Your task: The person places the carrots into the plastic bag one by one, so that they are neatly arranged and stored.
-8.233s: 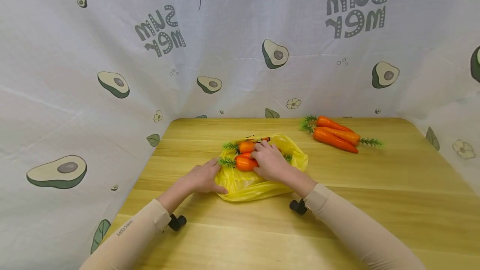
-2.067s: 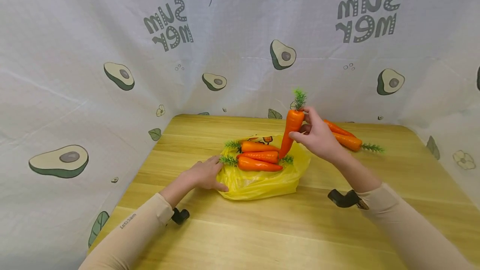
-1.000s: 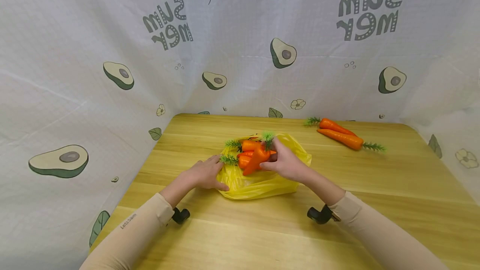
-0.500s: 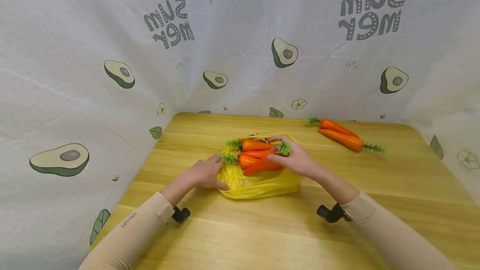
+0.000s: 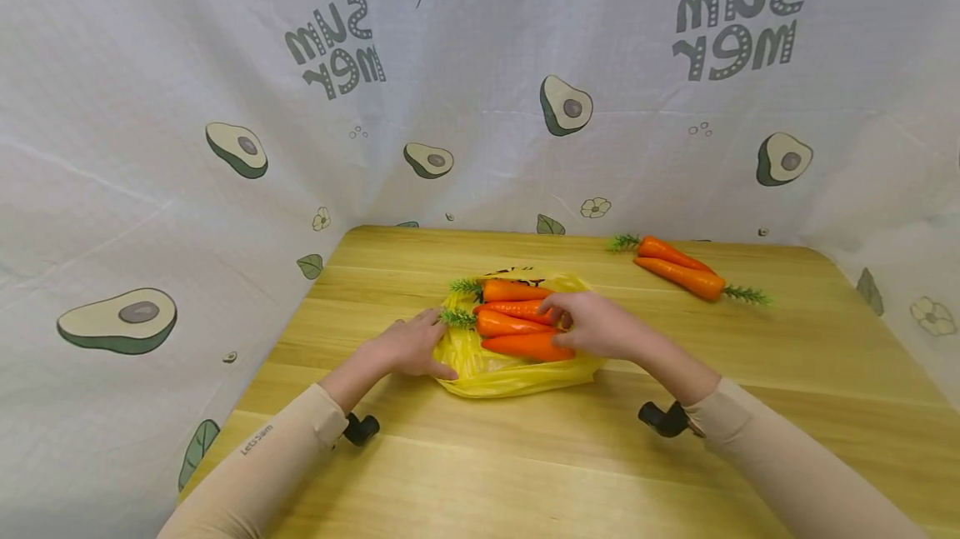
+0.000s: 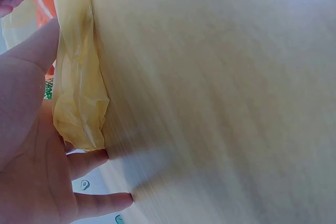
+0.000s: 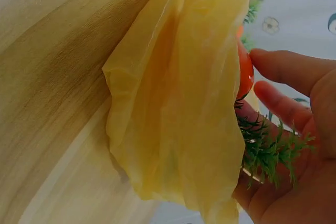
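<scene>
The left hand [image 5: 411, 347] stands at the nine o'clock edge of the yellow bag [image 5: 517, 378], fingers extended and spread, thumb straight along the inner side. It touches the edge without a visible closed grip, presumably to steady the bag and hold its mouth apart. The bag lies flat on the tabletop [image 5: 450, 472].

Four carrots [image 5: 517, 324] lie side by side in the bag mouth, tips alternating, which likely lets tapered and thick ends nest compactly. The nearest carrot [image 5: 525, 346], at the six o'clock side, points its tip toward nine o'clock.

The right hand [image 5: 603, 326] is at the three o'clock side, loosely bent and partly open. Its thumb touches the nearest carrot's head; the greens [image 7: 270, 150] lie against the palm. No firm grip shows.

Toward two o'clock, well apart from the bag, two loose carrots [image 5: 684, 276] rest together on the tabletop, greens at opposite ends.
</scene>
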The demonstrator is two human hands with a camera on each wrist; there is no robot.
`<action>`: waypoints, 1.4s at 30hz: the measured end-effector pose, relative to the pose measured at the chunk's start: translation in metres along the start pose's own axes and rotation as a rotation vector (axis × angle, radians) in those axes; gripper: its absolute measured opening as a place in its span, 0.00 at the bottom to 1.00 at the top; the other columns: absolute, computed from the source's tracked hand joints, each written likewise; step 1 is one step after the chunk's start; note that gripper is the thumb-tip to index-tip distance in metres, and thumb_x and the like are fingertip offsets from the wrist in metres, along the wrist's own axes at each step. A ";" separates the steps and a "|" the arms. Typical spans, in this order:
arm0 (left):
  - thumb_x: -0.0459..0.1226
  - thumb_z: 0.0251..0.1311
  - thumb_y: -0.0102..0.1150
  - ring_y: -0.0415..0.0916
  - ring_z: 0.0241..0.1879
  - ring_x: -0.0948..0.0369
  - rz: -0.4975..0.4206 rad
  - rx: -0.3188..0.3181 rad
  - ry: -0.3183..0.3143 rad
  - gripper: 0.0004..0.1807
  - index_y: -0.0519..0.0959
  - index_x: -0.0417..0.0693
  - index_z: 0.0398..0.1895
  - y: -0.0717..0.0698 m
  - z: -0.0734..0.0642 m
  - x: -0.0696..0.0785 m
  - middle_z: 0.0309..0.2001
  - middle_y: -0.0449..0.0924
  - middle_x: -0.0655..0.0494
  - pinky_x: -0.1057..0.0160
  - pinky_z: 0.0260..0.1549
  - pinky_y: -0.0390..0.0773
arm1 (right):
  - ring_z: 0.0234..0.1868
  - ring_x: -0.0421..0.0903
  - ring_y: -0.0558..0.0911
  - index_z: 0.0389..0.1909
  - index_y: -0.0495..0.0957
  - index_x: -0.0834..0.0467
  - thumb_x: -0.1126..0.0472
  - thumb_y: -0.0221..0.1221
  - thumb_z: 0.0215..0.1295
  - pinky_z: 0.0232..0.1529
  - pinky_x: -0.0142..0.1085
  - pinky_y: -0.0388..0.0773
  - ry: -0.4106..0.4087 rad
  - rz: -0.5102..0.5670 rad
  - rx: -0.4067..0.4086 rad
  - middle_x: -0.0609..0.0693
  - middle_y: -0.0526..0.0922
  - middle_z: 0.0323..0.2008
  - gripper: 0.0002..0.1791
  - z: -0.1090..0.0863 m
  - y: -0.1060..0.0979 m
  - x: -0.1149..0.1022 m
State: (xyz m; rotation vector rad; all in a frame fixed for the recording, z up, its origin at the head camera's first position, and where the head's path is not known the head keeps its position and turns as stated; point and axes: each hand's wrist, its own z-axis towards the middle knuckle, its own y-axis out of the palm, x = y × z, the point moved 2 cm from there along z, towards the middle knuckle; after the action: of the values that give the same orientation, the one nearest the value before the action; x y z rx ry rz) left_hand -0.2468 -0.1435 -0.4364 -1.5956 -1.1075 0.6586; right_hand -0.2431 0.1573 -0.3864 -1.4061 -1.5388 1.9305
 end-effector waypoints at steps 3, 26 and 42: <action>0.70 0.54 0.61 0.49 0.79 0.46 0.003 -0.002 -0.001 0.54 0.65 0.43 0.74 0.001 0.000 0.000 0.80 0.49 0.44 0.35 0.68 0.62 | 0.42 0.44 0.82 0.55 0.81 0.54 0.59 0.69 0.59 0.43 0.42 0.81 0.000 -0.122 -0.041 0.49 0.86 0.44 0.22 0.003 0.005 -0.004; 0.69 0.54 0.63 0.48 0.79 0.45 -0.005 -0.026 0.009 0.54 0.64 0.43 0.75 -0.001 0.000 0.002 0.80 0.48 0.42 0.33 0.68 0.60 | 0.37 0.45 0.82 0.45 0.84 0.56 0.64 0.69 0.60 0.33 0.39 0.81 -0.126 -0.400 0.051 0.48 0.84 0.37 0.12 0.015 0.029 -0.018; 0.68 0.53 0.64 0.50 0.78 0.46 0.007 -0.087 0.030 0.55 0.64 0.41 0.75 -0.012 0.000 0.001 0.80 0.46 0.42 0.41 0.68 0.66 | 0.30 0.44 0.77 0.48 0.82 0.55 0.51 0.72 0.56 0.27 0.42 0.76 -0.051 -0.489 0.015 0.51 0.84 0.40 0.21 0.014 0.024 -0.003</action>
State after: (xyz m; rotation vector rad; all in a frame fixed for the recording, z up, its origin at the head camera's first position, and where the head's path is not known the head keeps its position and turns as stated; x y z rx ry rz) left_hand -0.2505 -0.1421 -0.4252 -1.6785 -1.1224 0.5957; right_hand -0.2455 0.1383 -0.4066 -0.8691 -1.6919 1.6785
